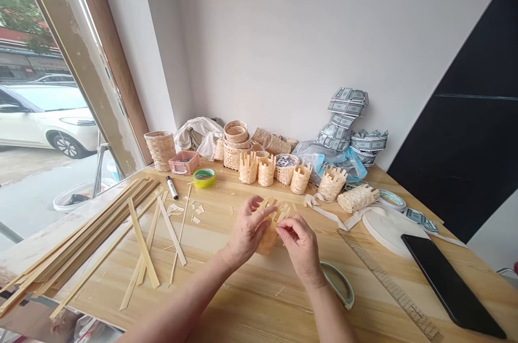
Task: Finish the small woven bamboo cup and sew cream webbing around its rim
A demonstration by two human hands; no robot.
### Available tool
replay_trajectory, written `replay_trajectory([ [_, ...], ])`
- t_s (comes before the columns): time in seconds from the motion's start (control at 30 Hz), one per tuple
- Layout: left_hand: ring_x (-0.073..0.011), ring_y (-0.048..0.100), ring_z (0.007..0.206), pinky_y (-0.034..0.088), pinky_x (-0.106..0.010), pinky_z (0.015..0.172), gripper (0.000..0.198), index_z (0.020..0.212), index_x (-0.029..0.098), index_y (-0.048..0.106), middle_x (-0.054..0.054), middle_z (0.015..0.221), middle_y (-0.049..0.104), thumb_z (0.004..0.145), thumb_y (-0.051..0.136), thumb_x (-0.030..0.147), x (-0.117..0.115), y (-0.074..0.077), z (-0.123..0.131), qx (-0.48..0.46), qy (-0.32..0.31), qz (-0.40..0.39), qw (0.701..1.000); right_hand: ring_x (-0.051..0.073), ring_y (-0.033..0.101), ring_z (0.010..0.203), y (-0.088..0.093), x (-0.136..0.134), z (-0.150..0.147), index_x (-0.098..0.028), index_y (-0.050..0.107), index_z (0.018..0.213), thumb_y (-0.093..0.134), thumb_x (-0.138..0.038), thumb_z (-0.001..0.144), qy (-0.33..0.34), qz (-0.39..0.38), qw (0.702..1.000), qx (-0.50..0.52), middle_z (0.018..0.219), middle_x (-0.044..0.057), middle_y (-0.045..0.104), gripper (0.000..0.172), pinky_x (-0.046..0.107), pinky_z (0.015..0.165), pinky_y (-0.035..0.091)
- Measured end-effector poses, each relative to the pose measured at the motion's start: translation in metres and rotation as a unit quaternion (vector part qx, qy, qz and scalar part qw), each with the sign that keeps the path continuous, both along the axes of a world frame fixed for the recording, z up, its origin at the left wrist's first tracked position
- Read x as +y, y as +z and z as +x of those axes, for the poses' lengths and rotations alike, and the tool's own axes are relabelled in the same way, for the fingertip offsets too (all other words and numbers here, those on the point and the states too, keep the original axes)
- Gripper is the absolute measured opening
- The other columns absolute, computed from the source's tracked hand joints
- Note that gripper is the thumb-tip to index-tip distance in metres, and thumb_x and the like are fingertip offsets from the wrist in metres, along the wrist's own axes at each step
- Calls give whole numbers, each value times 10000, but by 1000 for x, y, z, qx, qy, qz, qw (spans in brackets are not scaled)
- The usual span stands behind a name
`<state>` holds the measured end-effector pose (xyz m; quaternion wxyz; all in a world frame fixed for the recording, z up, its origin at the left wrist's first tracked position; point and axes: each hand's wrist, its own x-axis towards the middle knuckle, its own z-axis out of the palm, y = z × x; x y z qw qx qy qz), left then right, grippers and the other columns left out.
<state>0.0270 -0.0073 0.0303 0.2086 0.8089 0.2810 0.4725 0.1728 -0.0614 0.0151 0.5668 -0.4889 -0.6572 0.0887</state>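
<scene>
My left hand [249, 230] and my right hand [299, 243] hold a small woven bamboo basket [267, 243] above the pine tabletop [251, 300]. Its upright strips stick up at the top. My left fingers wrap its side, and my right fingertips pinch a strip at the rim. The hands hide most of the weave. Short bamboo offcuts [196, 211] lie to the left of my hands, with long loose strips [143, 243] beyond them.
A bundle of long bamboo strips [81, 230] lies along the window side. Several woven baskets [267, 170] stand at the back with printed packaging. To the right are a steel ruler [388, 283], a white tape roll [388, 230], a black tablet [449, 283] and a pale green semicircular object [340, 283].
</scene>
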Motion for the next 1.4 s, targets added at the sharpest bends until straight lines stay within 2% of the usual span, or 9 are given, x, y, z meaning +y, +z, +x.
replay_trajectory([
  [0.13,-189,450,912,392,-347,848,271,1035,245,605,-50,914,432,811,468,181,-6,5,-8,-54,-34,-73,995,140,511,657,2,-4,-7,-214,570,767,497,-197,817,7,17,999,-45,715,20,520,90,251,579,449],
  [0.27,-186,469,866,396,-326,814,202,931,222,639,-39,855,469,805,481,218,-11,9,-18,-74,-51,-136,987,141,527,665,1,-6,-13,-220,580,789,494,-198,821,9,25,996,-84,733,26,529,94,247,581,456],
  [0.47,-178,483,800,385,-299,767,166,737,167,607,-29,760,517,761,571,327,-13,13,-27,-97,-58,-212,971,146,547,678,2,-10,-21,-216,583,828,470,-207,844,-2,32,986,-161,744,34,543,115,260,640,453],
  [0.6,-157,463,743,382,-273,721,248,616,153,554,-9,697,485,671,668,366,-13,9,-28,-136,-49,-241,960,135,537,627,1,-12,-27,-212,592,803,435,-203,864,-4,35,973,-229,703,30,534,168,243,606,424],
  [0.77,-140,447,733,378,-261,706,242,630,152,536,-6,716,463,704,640,358,-16,0,-35,-181,-73,-267,944,140,507,587,0,-12,-33,-213,578,756,425,-241,874,-23,45,956,-288,674,27,521,195,250,553,368],
  [0.9,-139,449,728,380,-263,704,262,624,149,536,-9,714,464,712,625,379,-18,0,-41,-192,-93,-289,933,145,498,578,-1,-11,-38,-207,551,742,424,-227,873,-38,58,954,-293,656,26,515,183,256,553,356],
  [1.2,-142,445,747,387,-250,693,259,644,149,535,-16,744,465,730,600,384,-19,1,-42,-191,-107,-293,931,155,485,590,-4,-10,-48,-204,460,705,431,-178,844,-83,67,962,-251,644,22,485,144,260,562,374],
  [1.4,-136,430,757,385,-237,687,210,660,149,516,-10,755,447,746,593,324,-20,-1,-44,-204,-133,-289,926,150,475,601,-9,-9,-51,-200,441,727,410,-176,852,-89,72,966,-232,657,24,477,131,265,572,391],
])
